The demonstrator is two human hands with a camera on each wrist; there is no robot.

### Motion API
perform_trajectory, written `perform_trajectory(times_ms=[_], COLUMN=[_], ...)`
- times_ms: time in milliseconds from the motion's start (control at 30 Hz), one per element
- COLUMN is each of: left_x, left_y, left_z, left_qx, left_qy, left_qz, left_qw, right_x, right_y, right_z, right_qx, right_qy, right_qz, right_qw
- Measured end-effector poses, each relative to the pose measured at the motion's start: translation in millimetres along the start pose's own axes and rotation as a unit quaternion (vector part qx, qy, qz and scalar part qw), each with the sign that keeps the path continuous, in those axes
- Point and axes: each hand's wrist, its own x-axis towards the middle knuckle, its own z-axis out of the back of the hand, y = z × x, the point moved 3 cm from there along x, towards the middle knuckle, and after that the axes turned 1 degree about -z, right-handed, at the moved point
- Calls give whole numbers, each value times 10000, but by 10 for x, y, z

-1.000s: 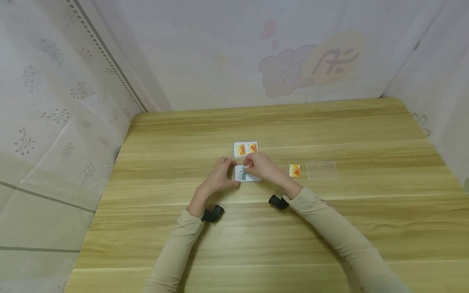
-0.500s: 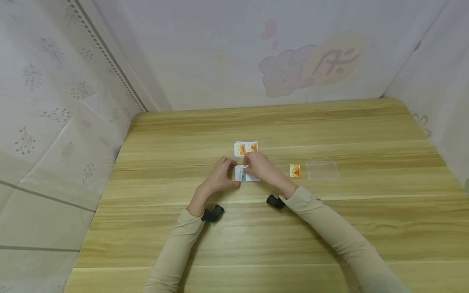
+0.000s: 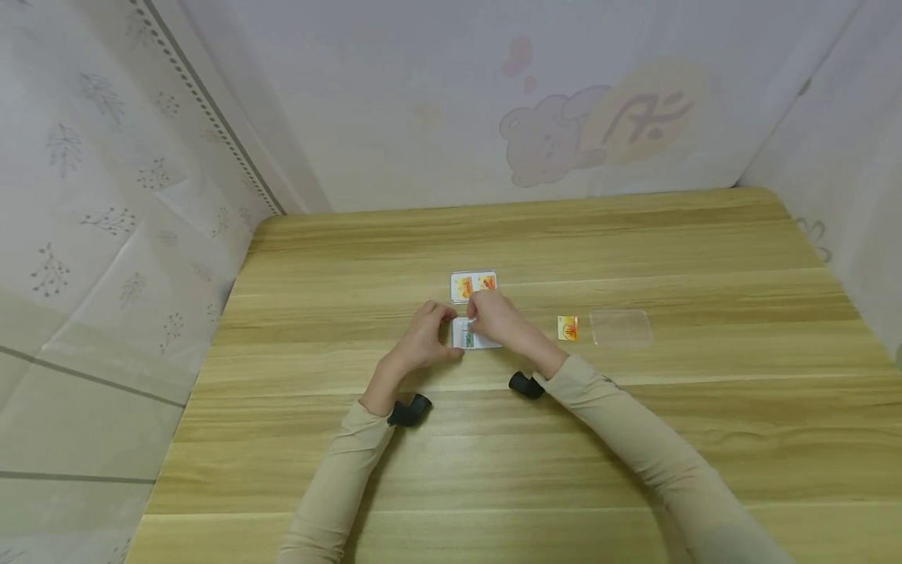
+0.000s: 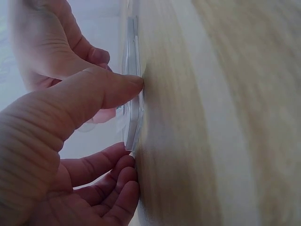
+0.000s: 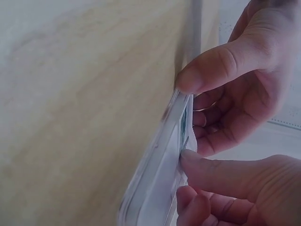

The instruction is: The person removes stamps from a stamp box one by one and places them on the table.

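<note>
A flat clear plastic case (image 3: 486, 343) with a white insert lies on the table. My left hand (image 3: 425, 338) grips its left end, the thumb on the near edge and the fingers at the far edge. Above the insert, my right hand (image 3: 503, 321) pinches a small green-and-white stamp (image 3: 468, 338) between thumb and fingers. In the right wrist view the stamp (image 5: 185, 125) stands thin and partly hidden over the case (image 5: 153, 174). The left wrist view shows the case (image 4: 133, 113) edge-on, with my left thumb (image 4: 117, 88) against its edge.
Just beyond lies another clear case (image 3: 456, 289) with two orange-and-yellow stamps. To the right are a loose orange-and-yellow stamp (image 3: 567, 328) and a clear plastic cover (image 3: 620, 328). The wooden table (image 3: 451, 470) reaches back to a curtain (image 3: 395, 117).
My right wrist and forearm have shifted slightly left, while the fingers stay at the stamp. The left hand and the case have hardly moved.
</note>
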Motion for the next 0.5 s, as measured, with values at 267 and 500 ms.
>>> perform_trajectory(times_ms=[267,500], left_x=[-3,-8], left_y=[-7,-14], left_z=[7,8], left_qx=[8,42], left_qy=[-6,-35], left_qz=[-17,-64], left_qw=[10000,10000], right_x=[15,21], right_y=[7,14], right_z=[6,14], right_qx=[-146,-109], right_qy=[-45,-51], right_qz=[133,173], right_qw=[9998,9998])
